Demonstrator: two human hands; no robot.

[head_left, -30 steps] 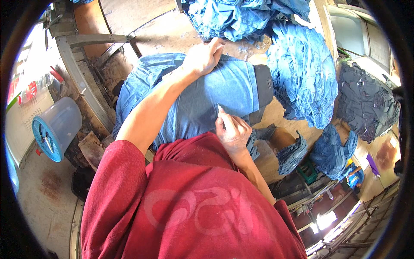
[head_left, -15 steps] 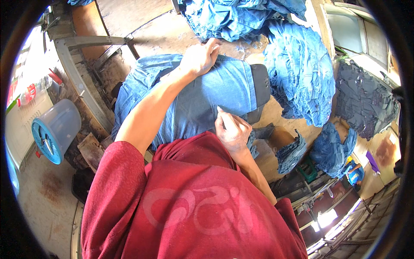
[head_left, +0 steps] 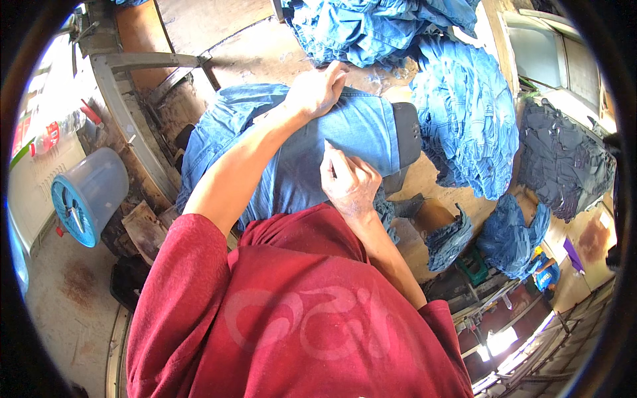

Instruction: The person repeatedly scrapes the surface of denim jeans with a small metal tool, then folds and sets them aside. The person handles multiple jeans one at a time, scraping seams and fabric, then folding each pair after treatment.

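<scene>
Blue denim lies in front of the person, its right end over a dark board that sticks out past the cloth. The 2 hands are apart: L hand at the far edge, fingers curled; R hand over the near part, thumb & index close together. Can't tell if either grips cloth or anything small. Denim is prob. soft, fairly heavy, not slippery or fragile; best hold looks to be the far edge or the end by the board. Bench shows beyond the far edge, giving some room there; right side's tight, w/ a denim heap beside the board. Metal frame bounds the L side.
</scene>
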